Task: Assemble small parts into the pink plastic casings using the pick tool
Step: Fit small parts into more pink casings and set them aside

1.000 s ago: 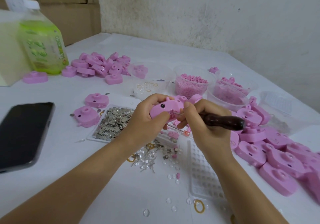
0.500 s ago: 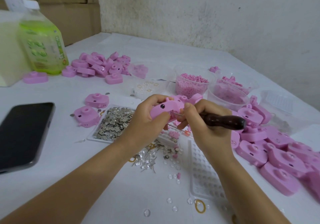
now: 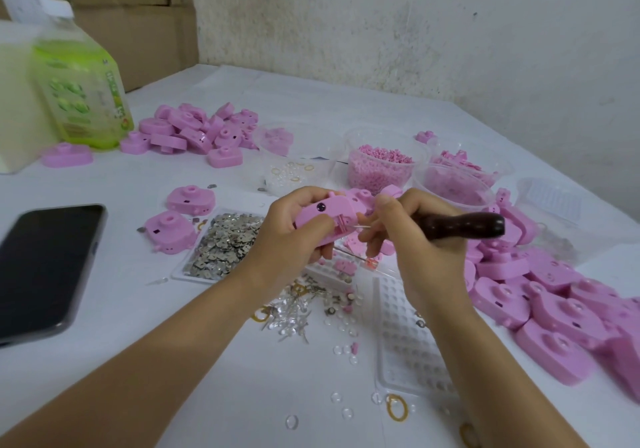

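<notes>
Pink casing (image 3: pixel 327 217) still gripped in left hand (image 3: pixel 289 241), right hand (image 3: pixel 424 252) still clutching pick tool (image 3: pixel 464 226)

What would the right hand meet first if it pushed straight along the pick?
The right hand aims its pick at the casing in the left hand, tip at its edge near the thumb; casing first, though depth is unclear.

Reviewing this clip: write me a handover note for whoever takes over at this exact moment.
Left hand grips one pink casing.
Right hand grips the pick tool, its tip at a small part on the casing's near edge.
Casings lie in a far pile and a right pile; tubs of pink parts behind the hands.
Done: cannot tell which pile is finished.
Left: seat this part, then the next casing.
</notes>
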